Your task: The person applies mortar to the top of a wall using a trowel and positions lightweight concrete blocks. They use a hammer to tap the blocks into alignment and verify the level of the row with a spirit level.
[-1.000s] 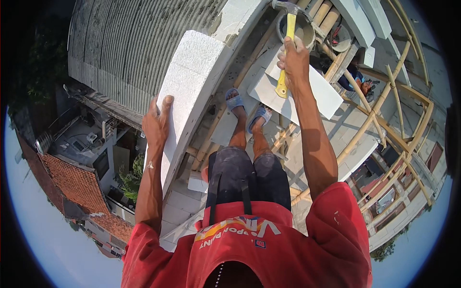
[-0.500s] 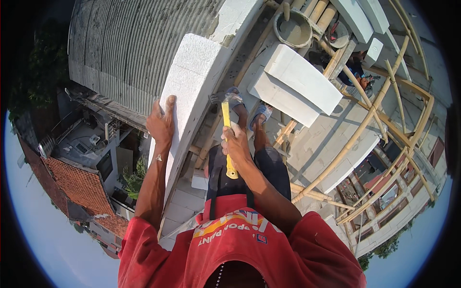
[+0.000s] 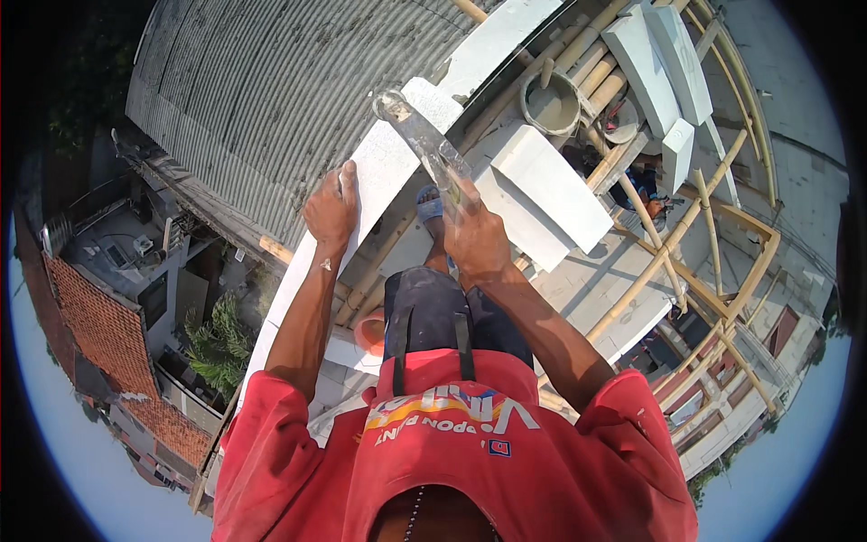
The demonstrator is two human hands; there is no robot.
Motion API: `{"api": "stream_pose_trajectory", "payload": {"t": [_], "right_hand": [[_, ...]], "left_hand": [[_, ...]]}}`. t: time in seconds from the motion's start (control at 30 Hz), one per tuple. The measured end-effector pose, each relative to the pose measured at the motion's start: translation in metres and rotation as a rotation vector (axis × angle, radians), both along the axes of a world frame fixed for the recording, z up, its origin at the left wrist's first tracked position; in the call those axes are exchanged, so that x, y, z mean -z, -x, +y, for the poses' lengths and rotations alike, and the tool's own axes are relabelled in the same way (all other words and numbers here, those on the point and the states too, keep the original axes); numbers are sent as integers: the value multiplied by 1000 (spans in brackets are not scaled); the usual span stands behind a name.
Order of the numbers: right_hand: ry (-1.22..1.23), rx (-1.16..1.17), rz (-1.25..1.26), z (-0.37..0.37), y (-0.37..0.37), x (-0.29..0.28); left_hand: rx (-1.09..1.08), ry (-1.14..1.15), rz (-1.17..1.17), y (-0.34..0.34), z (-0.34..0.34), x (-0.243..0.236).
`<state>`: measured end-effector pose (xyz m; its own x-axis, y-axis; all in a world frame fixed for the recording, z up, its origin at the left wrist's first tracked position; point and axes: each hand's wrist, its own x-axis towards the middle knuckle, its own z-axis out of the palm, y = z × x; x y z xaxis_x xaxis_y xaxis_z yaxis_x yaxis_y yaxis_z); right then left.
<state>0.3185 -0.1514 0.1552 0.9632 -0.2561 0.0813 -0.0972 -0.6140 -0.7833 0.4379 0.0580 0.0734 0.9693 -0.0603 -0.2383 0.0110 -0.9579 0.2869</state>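
My left hand (image 3: 331, 210) lies on the outer edge of a long white block (image 3: 384, 163) that tops the wall. Its thumb points forward on the top face, and its fingers curl over the roof side. My right hand (image 3: 476, 239) is closed round the handle of a hammer (image 3: 424, 135), which is raised and slants forward and left. The hammer's head appears over the block's far part, but a gap or contact cannot be made out. Motion smears the handle near my fingers.
Left of the wall slopes a corrugated roof (image 3: 262, 99). At right lie more white blocks (image 3: 551, 194), a bucket of grey mix (image 3: 551, 104) and bamboo scaffold poles (image 3: 632, 280). An orange container (image 3: 369, 332) stands beside my legs. Tiled roofs (image 3: 99, 307) lie far below.
My right hand has swung the hammer up and forward from near my waist, its head now over the block. My left hand still holds the block's edge; the whole view has shifted a little.
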Motion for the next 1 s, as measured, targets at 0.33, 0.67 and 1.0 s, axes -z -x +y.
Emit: {"api": "stream_pose_trajectory", "payload": {"t": [0.33, 0.67, 1.0], "right_hand": [[46, -63, 106, 20, 10, 13], [-1016, 576, 370, -110, 13, -24], [-1219, 384, 605, -178, -98, 130]], "left_hand": [[66, -9, -31, 1, 15, 5], [15, -20, -113, 0, 23, 3], [13, -47, -48, -2, 9, 9]]}}
